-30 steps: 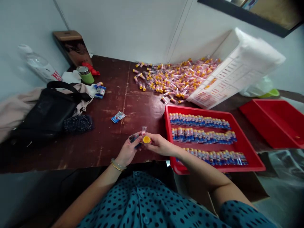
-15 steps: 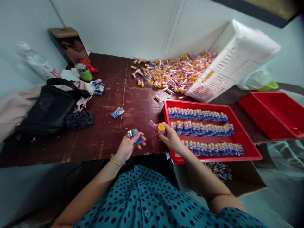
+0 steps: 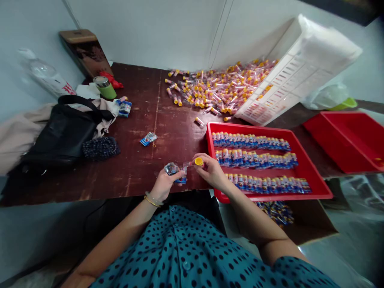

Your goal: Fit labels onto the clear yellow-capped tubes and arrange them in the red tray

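My left hand (image 3: 164, 185) is closed around a clear plastic sleeve with blue print (image 3: 181, 179), above the table's front edge. Between the thumb and fingers of my right hand (image 3: 211, 172) is a small clear tube with a yellow cap (image 3: 198, 161). The tube's clear end points left, close to the sleeve; whether it is inside cannot be made out. Beside my right hand, a red tray (image 3: 312, 168) holds three rows of yellow-capped tubes in blue-printed sleeves (image 3: 255, 159). A few flat blue-printed sleeves (image 3: 148, 139) lie on the table beyond my left hand.
A pile of yellow-capped tubes (image 3: 216, 90) spreads along the wall by a tilted white basket (image 3: 288, 76). Left are a black bag (image 3: 57, 136), a green-and-silver jar (image 3: 105, 88) and a bottle (image 3: 48, 74). Right is another red tray (image 3: 339, 136); below, a cardboard box (image 3: 312, 222).
Both hands have come closer together. My left hand has moved right with the sleeve, and my right hand has brought the tube slightly left, up to the sleeve.
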`<state>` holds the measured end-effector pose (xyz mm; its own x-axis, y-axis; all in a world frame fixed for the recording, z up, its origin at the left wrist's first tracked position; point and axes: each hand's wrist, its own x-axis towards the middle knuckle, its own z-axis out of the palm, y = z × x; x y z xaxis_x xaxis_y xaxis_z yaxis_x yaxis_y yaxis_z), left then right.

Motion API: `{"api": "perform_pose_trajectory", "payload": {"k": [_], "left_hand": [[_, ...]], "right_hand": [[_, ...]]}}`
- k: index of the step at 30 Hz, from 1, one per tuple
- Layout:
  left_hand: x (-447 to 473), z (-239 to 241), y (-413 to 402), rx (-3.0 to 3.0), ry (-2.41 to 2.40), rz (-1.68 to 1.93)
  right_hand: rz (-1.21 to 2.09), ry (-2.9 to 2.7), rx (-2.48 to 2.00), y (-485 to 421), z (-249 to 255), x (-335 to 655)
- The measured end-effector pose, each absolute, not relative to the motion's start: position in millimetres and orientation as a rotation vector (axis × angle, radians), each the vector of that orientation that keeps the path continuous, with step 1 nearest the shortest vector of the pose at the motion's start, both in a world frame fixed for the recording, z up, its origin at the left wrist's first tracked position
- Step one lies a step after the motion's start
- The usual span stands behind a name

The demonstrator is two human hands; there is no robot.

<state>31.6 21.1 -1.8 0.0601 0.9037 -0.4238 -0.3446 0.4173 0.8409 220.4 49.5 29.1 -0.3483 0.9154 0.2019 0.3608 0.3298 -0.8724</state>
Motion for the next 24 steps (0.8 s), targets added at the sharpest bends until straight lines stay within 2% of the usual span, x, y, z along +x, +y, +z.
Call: {"api": "perform_pose_trajectory", "payload": {"k": [8, 16, 24], "left_hand": [[39, -1, 18, 0.739, 1.149, 1.158], [27, -5, 20, 0.783, 1.099, 0.954], [17, -5, 21, 0.730, 1.028, 0.942]], "right_hand": [[1.068, -1.935, -1.085, 48, 26, 211], [1.021, -1.819, -1.117, 54, 25, 218], [1.266, -1.271, -1.158, 71, 41, 250]]}}
